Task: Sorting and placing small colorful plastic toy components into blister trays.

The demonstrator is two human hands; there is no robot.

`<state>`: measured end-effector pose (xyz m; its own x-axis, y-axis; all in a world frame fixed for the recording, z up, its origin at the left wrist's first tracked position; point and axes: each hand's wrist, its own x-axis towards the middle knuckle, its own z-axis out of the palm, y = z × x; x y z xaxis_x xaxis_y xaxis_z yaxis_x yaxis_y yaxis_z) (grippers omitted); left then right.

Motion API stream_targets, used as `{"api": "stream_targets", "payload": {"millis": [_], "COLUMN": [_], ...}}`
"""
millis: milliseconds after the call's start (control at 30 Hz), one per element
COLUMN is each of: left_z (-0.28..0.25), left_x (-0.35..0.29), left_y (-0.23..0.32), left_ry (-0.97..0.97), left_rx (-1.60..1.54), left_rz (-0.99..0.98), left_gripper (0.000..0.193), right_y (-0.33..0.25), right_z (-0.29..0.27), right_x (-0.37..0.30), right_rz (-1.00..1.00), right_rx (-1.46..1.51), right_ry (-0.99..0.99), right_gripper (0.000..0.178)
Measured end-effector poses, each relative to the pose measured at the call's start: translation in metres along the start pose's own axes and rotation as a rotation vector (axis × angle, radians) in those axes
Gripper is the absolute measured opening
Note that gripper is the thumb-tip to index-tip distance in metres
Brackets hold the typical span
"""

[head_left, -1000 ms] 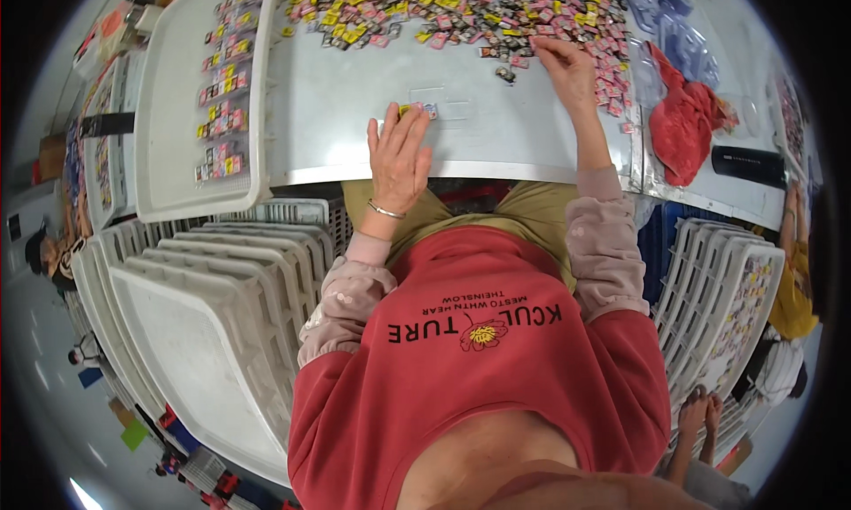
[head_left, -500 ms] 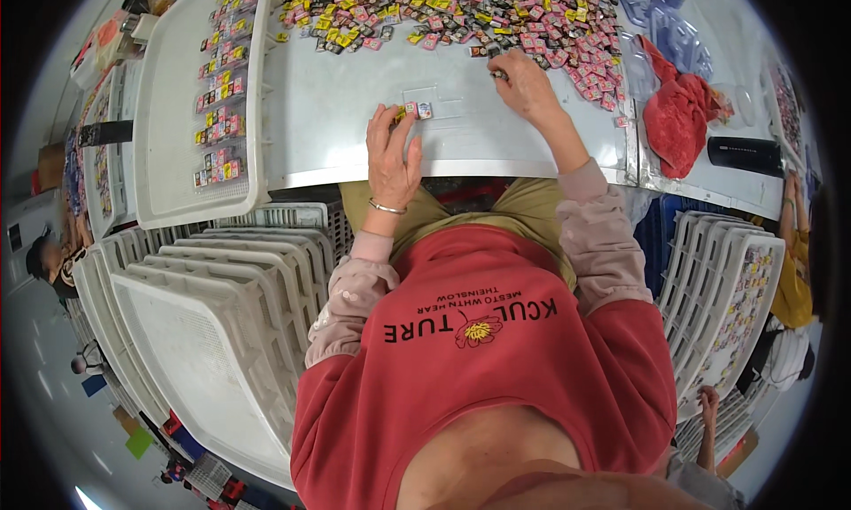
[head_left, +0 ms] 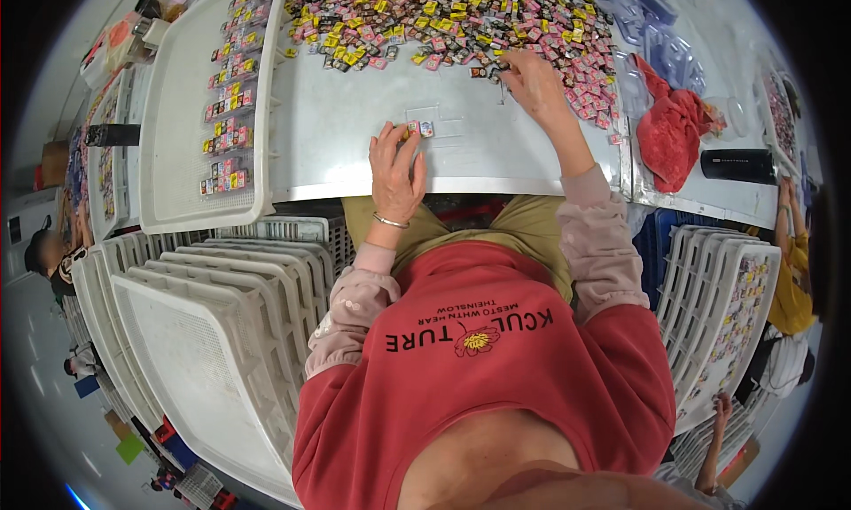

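My left hand [head_left: 395, 170] lies flat on the white table [head_left: 337, 137], its fingertips touching a clear plastic blister tray [head_left: 452, 130] that has two small wrapped pieces [head_left: 420, 129] in its near-left corner. My right hand [head_left: 530, 77] reaches further out to the edge of a big heap of small wrapped pieces [head_left: 443, 18], pink, yellow and dark. Its fingers are curled down among the pieces; whether they pinch one I cannot tell.
A white mesh tray [head_left: 177, 137] with rows of filled packs lies to the left. Stacks of empty white trays [head_left: 204, 333] stand below left, more trays [head_left: 718, 306] at right. A red cloth [head_left: 669, 129], clear blister trays [head_left: 656, 44] and a black cylinder [head_left: 740, 166] lie right. Other people work at both sides.
My right hand moved left from the heap's right side, came nearer, then reached back to the heap's near edge. My left hand stayed by the clear tray.
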<state>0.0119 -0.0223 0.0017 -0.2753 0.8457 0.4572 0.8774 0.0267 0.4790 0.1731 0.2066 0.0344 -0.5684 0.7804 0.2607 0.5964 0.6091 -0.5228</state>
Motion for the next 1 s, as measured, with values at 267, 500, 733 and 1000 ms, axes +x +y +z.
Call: {"api": "stream_targets", "payload": {"millis": [267, 500, 733, 1000], "left_z": [0.006, 0.005, 0.005, 0.004], "left_x": [-0.002, -0.003, -0.004, -0.001], "left_y": [-0.009, -0.011, -0.011, -0.010], "left_ry": [0.136, 0.152, 0.173, 0.217], "left_rx": [-0.213, -0.238, -0.280, -0.298], "left_rz": [-0.091, -0.116, -0.136, -0.178], "left_gripper": [0.036, 0.034, 0.032, 0.031], "right_y": [0.019, 0.015, 0.016, -0.002], "right_z": [-0.001, 0.022, 0.025, 0.025], "right_x": [0.046, 0.021, 0.013, 0.009], "right_rz": [-0.208, -0.199, -0.210, -0.217], "right_rx": [0.042, -0.030, 0.015, -0.071], "right_ry": [-0.010, -0.167, -0.088, 0.001], "right_gripper": [0.013, 0.013, 0.015, 0.020]}}
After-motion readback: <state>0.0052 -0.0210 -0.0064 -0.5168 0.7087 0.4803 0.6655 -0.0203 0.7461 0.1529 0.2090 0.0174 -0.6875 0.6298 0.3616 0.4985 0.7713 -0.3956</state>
